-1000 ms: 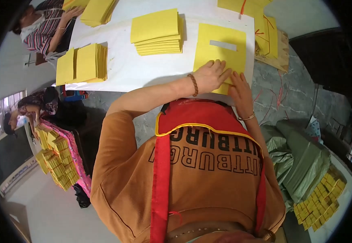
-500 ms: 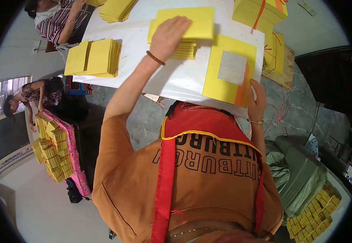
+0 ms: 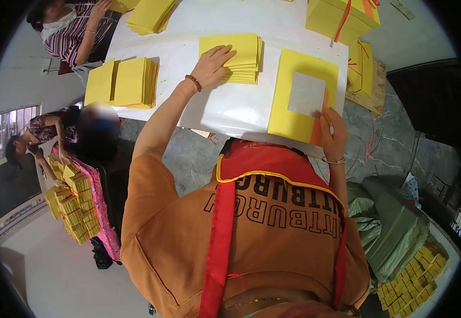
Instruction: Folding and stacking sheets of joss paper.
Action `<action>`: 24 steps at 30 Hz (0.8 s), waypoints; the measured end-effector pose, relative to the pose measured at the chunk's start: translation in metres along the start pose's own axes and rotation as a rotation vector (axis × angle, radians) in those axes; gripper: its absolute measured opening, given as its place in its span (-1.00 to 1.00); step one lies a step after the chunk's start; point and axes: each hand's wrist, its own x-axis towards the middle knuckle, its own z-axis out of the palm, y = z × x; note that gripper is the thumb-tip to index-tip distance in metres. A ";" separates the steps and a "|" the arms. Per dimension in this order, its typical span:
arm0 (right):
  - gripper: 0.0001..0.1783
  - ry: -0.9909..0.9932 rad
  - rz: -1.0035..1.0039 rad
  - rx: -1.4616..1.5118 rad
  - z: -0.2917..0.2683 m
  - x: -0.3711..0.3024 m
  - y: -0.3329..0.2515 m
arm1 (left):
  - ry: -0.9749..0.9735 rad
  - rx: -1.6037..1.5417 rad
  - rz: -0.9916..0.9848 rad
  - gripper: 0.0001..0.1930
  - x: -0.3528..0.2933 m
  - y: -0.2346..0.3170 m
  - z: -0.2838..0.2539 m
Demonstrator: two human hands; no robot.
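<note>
My left hand [image 3: 213, 66] lies with fingers stretched out on a stack of folded yellow papers [image 3: 244, 50] on the white table. It touches the stack's left side. To the right is a pile of flat yellow sheets [image 3: 279, 114], with a grey square sheet [image 3: 306, 93] on top. An orange paper strip [image 3: 317, 132] runs along the pile's right edge, partly under the grey sheet. My right hand [image 3: 335, 130] is at that edge, its thumb and fingers bent and closed on the strip. Its fingertips are partly hidden.
More yellow stacks lie on the white table [image 3: 188, 114] at left [image 3: 132, 82] and far left [image 3: 148, 16]. Tied yellow bundles [image 3: 336, 18] stand at the far right. One person [image 3: 74, 34] sits at the far left; another bends over a side table of yellow bundles [image 3: 74, 201].
My left hand has drawn back toward me and left. The top yellow paper, previously larger and askew, now lies in line on the stack. My right fingers have closed in on the orange strip.
</note>
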 end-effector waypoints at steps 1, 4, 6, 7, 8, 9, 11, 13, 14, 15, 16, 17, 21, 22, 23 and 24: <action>-0.80 -0.003 -0.017 0.009 0.000 0.000 0.001 | 0.009 -0.027 0.017 -0.48 -0.001 -0.001 0.002; -0.81 -0.001 -0.026 0.015 -0.002 0.001 -0.002 | 0.034 0.166 -0.078 -0.48 -0.011 0.017 0.015; -0.82 0.005 -0.026 0.016 0.000 0.001 -0.003 | 0.014 0.161 -0.071 -0.49 -0.009 0.018 0.013; -0.82 0.014 -0.018 0.021 0.002 0.000 -0.002 | 0.001 0.161 -0.064 -0.50 -0.008 0.018 0.012; -0.82 0.025 -0.011 0.026 0.003 0.000 -0.001 | 0.001 0.163 -0.065 -0.50 -0.006 0.016 0.013; -0.82 0.025 -0.011 0.028 0.004 0.001 -0.002 | 0.011 0.108 -0.066 -0.52 -0.004 0.012 0.012; -0.83 0.019 -0.036 0.025 0.003 0.003 -0.006 | 0.020 0.056 -0.064 -0.55 0.000 0.004 0.008; -0.83 0.029 -0.047 0.019 0.001 0.003 -0.006 | 0.042 -0.041 -0.003 -0.63 0.012 0.001 -0.007; -0.83 0.035 -0.065 0.015 0.001 0.003 -0.006 | 0.041 -0.042 0.001 -0.63 0.020 0.002 -0.014; -0.83 0.038 -0.063 0.015 0.001 0.001 -0.004 | -0.033 -0.036 -0.023 -0.64 0.027 0.005 -0.025; -0.83 0.045 -0.052 0.003 0.001 -0.002 -0.002 | -0.107 -0.030 -0.047 -0.65 0.031 0.006 -0.030; -0.82 0.052 -0.040 -0.009 0.000 -0.004 0.000 | -0.081 -0.064 -0.044 -0.64 0.037 0.002 -0.029; -0.81 0.041 -0.034 -0.014 -0.005 -0.008 0.004 | 0.005 -0.127 -0.062 -0.56 0.050 0.010 -0.036; -0.80 0.047 -0.023 -0.019 -0.005 -0.011 0.007 | 0.000 -0.129 -0.055 -0.56 0.052 0.014 -0.038; -0.80 0.052 -0.011 -0.025 -0.005 -0.013 0.009 | 0.009 -0.112 -0.079 -0.59 0.052 0.017 -0.040; -0.80 0.059 0.001 -0.035 -0.006 -0.014 0.011 | 0.016 -0.103 -0.097 -0.61 0.055 0.021 -0.041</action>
